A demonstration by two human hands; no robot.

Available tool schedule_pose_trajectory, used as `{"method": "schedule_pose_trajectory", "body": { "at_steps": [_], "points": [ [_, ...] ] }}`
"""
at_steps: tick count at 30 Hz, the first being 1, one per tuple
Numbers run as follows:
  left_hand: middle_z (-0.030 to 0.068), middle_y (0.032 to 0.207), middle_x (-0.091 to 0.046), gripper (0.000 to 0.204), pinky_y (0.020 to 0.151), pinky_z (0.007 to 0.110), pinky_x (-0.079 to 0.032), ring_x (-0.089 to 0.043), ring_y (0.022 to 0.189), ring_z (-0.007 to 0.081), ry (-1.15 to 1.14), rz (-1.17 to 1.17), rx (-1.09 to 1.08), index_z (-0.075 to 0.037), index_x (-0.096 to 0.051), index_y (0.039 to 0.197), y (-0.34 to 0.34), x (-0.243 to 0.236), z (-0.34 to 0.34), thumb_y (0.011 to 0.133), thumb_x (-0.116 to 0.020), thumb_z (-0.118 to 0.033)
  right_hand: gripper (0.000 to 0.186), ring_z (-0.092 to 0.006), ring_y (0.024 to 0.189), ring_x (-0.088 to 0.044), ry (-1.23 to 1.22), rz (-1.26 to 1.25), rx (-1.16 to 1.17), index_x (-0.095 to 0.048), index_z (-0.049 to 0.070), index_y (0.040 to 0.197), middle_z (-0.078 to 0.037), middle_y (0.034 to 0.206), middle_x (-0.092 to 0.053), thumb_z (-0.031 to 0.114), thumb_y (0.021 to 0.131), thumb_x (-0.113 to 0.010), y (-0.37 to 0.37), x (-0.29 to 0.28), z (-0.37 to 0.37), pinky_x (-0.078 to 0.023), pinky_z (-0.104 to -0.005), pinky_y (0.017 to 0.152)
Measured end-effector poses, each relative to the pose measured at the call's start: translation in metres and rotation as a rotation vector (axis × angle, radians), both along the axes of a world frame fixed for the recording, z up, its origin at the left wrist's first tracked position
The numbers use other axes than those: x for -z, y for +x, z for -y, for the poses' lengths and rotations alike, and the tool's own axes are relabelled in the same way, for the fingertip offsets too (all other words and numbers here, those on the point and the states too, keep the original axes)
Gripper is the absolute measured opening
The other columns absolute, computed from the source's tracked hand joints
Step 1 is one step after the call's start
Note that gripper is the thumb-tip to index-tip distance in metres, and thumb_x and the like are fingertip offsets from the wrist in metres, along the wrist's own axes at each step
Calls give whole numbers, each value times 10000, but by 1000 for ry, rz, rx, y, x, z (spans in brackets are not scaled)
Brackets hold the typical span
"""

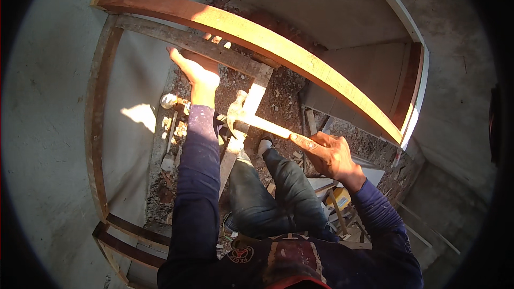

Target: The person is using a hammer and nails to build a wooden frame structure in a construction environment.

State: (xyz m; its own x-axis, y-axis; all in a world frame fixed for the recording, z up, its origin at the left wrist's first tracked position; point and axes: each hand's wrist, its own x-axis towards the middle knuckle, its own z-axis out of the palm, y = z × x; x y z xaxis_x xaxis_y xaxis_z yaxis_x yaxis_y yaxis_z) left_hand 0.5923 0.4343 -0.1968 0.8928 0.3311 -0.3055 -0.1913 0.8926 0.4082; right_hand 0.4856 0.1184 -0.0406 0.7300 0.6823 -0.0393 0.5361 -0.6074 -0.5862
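Note:
My right hand [333,156] is closed round the pale wooden handle of a claw hammer [267,127], with the index finger stretched along the handle. The hammer's metal head points left, in front of an upright wooden piece [259,90]. Farther off, my left hand [201,73] grips a narrow weathered wooden board [184,39] from below. Its fingertips show past the board's far side, and its thumb sticks out to the left. Just beyond the board runs a long reddish wooden beam [251,33], sunlit along its length. No nail can be made out.
A wooden post [96,123] stands along the grey wall [59,101] at left, with short crosspieces [134,251] low down. Wood scraps and rubble cover the ground [284,93] around my feet. A yellow object [338,199] lies among offcuts at right. A white-edged frame [416,99] stands far right.

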Motion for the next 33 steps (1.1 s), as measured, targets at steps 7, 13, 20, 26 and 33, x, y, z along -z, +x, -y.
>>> {"method": "schedule_pose_trajectory", "body": {
  "at_steps": [7, 13, 20, 26, 33],
  "points": [
    [56, 1052, -522, 482, 804, 405, -484, -556, 925, 209, 255, -407, -114, -139, -468, 1232, 27, 3, -1, 901, -594, -466, 548, -231, 642, -601, -349, 145, -67, -584, 289, 1295, -41, 780, -527, 131, 774, -653, 31, 18, 0, -492, -371, 490],
    [38, 892, -562, 412, 602, 361, -525, -598, 761, 185, 150, -520, -320, -132, -503, 1141, 33, -18, 26, 853, -703, -349, 640, -209, 557, -547, -286, 123, 26, -574, 309, 1324, -31, 713, -489, 53, 747, -675, 29, 2, 0, -440, -349, 460],
    [42, 999, -546, 503, 695, 349, -525, -599, 816, 198, 155, -329, -156, -151, -490, 1211, 26, 6, 8, 871, -644, -489, 544, -228, 525, -498, -203, 65, 19, -625, 213, 1267, -61, 651, -472, -2, 771, -693, 26, 1, -15, -405, -343, 459],
    [45, 1144, -523, 608, 809, 392, -495, -560, 990, 208, 251, -574, -247, -158, -471, 1265, 31, -14, 21, 848, -633, -570, 539, -275, 615, -619, 93, -83, 58, -541, 105, 1341, -120, 847, -651, -7, 828, -659, 5, 19, -6, -482, -378, 507],
    [17, 764, -534, 436, 579, 347, -517, -575, 633, 157, 144, -451, -269, -152, -518, 1055, 32, -7, 21, 853, -662, -510, 606, -379, 887, -681, 128, -145, 213, -475, 28, 1388, -226, 1150, -647, -94, 814, -628, -5, 33, -17, -554, -376, 732]
  ]
}}
